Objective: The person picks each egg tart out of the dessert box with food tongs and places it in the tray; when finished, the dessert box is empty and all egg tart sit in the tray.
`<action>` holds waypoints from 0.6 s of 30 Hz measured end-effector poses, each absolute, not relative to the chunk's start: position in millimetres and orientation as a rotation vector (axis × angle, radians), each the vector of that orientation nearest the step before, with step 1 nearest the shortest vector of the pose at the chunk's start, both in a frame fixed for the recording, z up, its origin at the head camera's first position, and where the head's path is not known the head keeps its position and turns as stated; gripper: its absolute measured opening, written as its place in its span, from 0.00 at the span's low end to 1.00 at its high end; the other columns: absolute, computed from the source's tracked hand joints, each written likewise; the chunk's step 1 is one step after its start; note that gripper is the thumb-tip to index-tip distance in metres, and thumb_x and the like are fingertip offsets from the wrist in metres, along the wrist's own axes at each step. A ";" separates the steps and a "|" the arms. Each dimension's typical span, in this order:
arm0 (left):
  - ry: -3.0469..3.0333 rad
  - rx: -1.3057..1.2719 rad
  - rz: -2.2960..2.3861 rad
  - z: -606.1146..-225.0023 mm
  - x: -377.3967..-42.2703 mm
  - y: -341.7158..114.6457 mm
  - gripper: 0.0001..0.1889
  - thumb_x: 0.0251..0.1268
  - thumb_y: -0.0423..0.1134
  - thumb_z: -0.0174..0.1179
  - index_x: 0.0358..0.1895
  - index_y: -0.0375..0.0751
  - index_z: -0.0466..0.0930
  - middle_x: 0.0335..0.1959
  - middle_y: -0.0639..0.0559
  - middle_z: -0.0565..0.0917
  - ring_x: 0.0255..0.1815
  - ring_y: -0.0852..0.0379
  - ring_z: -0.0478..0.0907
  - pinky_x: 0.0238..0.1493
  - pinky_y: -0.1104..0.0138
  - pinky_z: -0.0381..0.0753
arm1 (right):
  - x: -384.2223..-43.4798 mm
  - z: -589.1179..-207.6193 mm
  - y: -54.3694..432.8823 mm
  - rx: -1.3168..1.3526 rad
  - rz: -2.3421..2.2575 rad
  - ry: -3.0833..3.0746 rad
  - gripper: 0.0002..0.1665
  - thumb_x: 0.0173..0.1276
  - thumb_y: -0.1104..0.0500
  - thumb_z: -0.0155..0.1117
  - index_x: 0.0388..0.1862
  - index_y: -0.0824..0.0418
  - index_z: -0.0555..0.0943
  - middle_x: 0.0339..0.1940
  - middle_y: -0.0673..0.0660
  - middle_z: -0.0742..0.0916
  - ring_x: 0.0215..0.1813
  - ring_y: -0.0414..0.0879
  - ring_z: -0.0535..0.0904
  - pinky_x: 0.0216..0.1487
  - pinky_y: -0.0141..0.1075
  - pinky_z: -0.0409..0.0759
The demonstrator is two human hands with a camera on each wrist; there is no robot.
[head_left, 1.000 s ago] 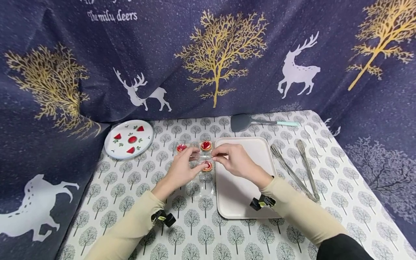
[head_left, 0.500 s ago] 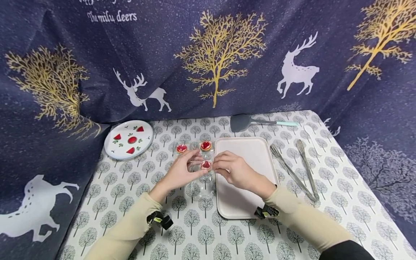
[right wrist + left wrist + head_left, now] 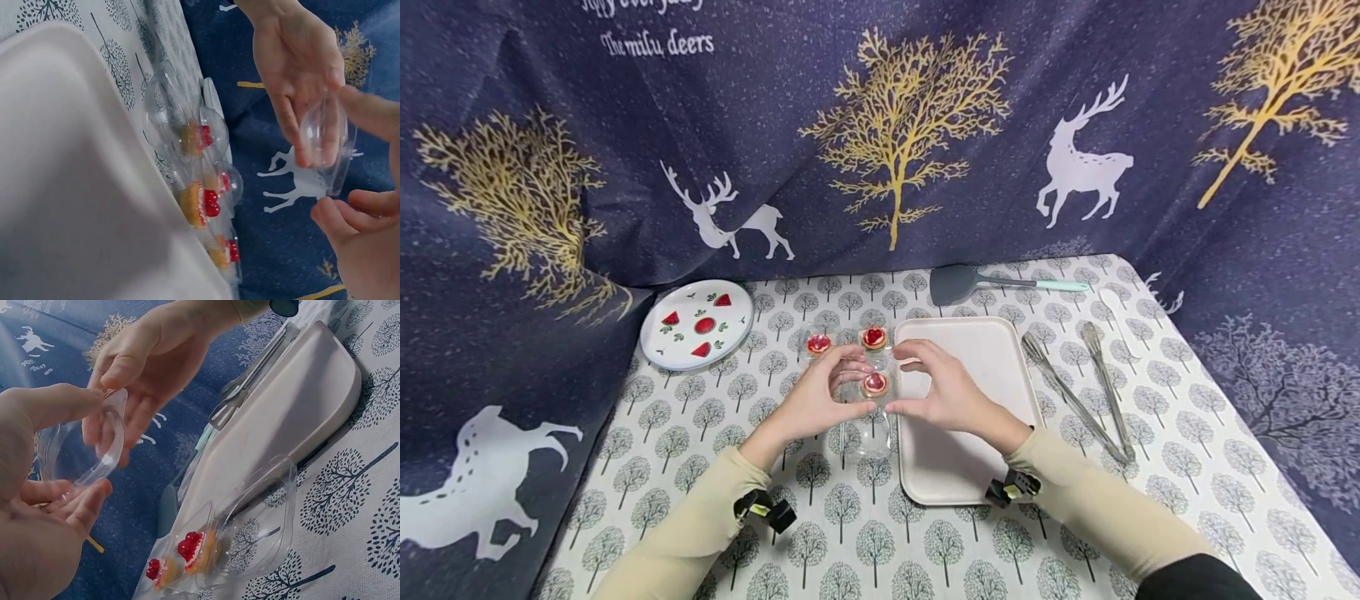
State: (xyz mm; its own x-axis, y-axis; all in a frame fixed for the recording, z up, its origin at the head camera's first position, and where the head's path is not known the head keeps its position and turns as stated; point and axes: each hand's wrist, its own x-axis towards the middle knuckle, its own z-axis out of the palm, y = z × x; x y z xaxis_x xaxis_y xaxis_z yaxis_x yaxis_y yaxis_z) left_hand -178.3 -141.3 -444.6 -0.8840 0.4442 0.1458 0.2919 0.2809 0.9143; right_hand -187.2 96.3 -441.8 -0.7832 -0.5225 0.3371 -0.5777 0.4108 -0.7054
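clear plastic piece [image 3: 70,453] held between left hand [image 3: 812,396] and right hand [image 3: 952,393]

Thin-rimmed, rounded clear plastic shell [image 3: 324,140], glossy, hollow | held raised, tabletop below || Small golden tarts with red toppings [image 3: 192,550] | seated in multi-part clear plastic packaging [image 3: 868,435] on white tree-print tablecloth [image 3: 700,533]

Free gap between plate [image 3: 730,315] and leftmost tart [image 3: 818,343]
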 end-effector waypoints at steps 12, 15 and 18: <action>2.286 0.792 1.628 -439.4 -170.3 -149.8 0.46 0.49 0.34 0.74 0.72 0.36 0.57 0.65 0.36 0.71 0.63 0.40 0.74 0.67 0.65 0.73 | -187.1 -442.0 99.3 1.052 1.567 -2.733 0.50 0.50 0.47 0.79 0.68 0.66 0.69 0.57 0.60 0.84 0.55 0.49 0.82 0.62 0.40 0.79; 2.363 0.813 1.519 -437.5 -164.0 -154.4 0.46 0.49 0.37 0.74 0.72 0.39 0.59 0.63 0.37 0.73 0.60 0.42 0.76 0.65 0.61 0.76 | -181.4 -439.7 98.5 1.078 1.492 -2.763 0.51 0.50 0.45 0.79 0.68 0.65 0.69 0.56 0.58 0.85 0.55 0.48 0.82 0.61 0.40 0.80; 2.482 0.847 1.361 -436.3 -156.9 -157.2 0.45 0.50 0.42 0.74 0.72 0.42 0.60 0.64 0.43 0.73 0.59 0.48 0.77 0.63 0.57 0.77 | -174.4 -438.5 98.3 1.107 1.412 -2.784 0.51 0.48 0.44 0.79 0.67 0.64 0.70 0.57 0.58 0.84 0.55 0.46 0.82 0.61 0.41 0.80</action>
